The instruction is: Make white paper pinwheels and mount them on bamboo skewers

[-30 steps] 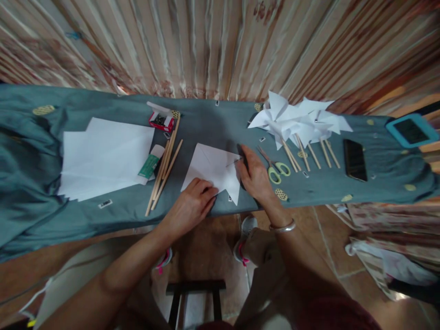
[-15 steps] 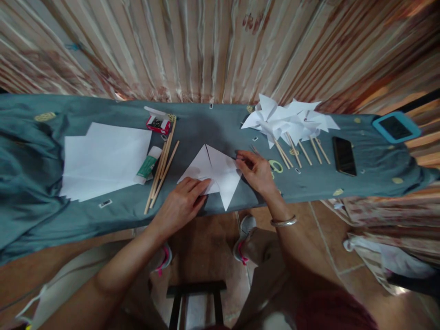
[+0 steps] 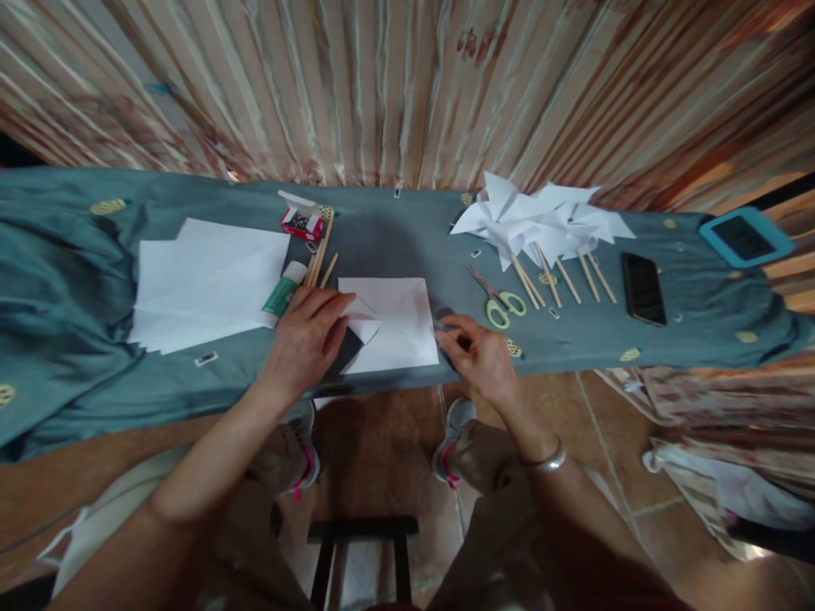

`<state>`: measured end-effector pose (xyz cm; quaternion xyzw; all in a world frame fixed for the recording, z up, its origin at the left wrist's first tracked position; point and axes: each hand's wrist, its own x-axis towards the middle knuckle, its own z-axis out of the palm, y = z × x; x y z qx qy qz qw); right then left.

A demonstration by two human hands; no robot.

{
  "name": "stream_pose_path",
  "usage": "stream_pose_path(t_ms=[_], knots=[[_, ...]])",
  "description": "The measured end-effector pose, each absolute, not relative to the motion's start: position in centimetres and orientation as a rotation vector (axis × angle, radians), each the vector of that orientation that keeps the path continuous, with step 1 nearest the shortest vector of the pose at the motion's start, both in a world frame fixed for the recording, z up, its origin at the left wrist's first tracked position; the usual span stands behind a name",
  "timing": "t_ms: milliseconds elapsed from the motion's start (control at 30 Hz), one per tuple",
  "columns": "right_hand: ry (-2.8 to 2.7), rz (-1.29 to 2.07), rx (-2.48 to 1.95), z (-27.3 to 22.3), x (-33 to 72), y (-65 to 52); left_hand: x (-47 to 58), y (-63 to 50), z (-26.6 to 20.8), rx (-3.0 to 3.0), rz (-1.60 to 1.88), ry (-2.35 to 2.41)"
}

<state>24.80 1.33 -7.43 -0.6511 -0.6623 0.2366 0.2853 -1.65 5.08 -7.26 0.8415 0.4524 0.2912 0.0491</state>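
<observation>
A square white paper sheet [image 3: 401,318] with diagonal cuts running in from its corners lies before me on the cloth. My left hand [image 3: 309,331] is closed on its left edge, and the flap there is lifted and bent inward, with dark cloth showing beneath it. My right hand [image 3: 474,352] is at the opposite edge, fingers curled and thumb and fingertips pinched at the paper's rim. Scissors with light green handles [image 3: 500,301] lie open just beyond my right hand. A green and white glue stick [image 3: 283,293] and several wooden sticks [image 3: 323,250] lie beside my left hand, partly hidden by it.
Stacked white paper [image 3: 210,288] lies at the left on the green cloth [image 3: 82,288]. A small open red box [image 3: 302,223] stands at the back. Several paper pinwheels [image 3: 541,216] on sticks, a dark phone [image 3: 643,288] and a blue-framed device [image 3: 746,236] are on the right.
The paper has turned from corner-up to square with the table edge. My left hand has moved left and up to its edge; my right hand has shifted slightly down, uncovering the scissors.
</observation>
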Motion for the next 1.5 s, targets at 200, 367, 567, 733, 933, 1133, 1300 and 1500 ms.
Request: stream_pose_path(t_ms=[200,367,567,733,933,1133,1300,1500], knots=[[-1.797,0.467,-1.662,-7.1,24.6,1.6,1.9,1.1,-7.4,2.649,0.728,0.984],[-1.854,0.565,-1.490,-7.4,23.7,1.6,2.5,0.9,-8.2,2.701,0.652,1.041],[-1.985,0.640,-1.403,-7.7,23.9,1.7,2.2,1.0,-8.1,2.710,0.637,1.056],[-1.918,0.716,-1.416,-8.0,24.4,2.1,2.2,0.9,-7.9,2.749,0.609,1.067],[-1.857,0.844,-1.406,-8.6,25.2,2.5,1.8,0.8,-8.3,2.729,0.687,1.101],[-1.795,1.052,-1.234,-8.2,24.5,2.4,1.9,0.7,-8.1,2.715,0.657,1.127],[-1.667,1.082,-1.227,-8.7,23.2,2.6,1.8,0.7,-8.2,2.678,0.685,1.118],[-1.675,0.951,-1.343,-9.2,22.1,2.8,1.6,0.3,-8.2,2.663,0.674,1.147]])
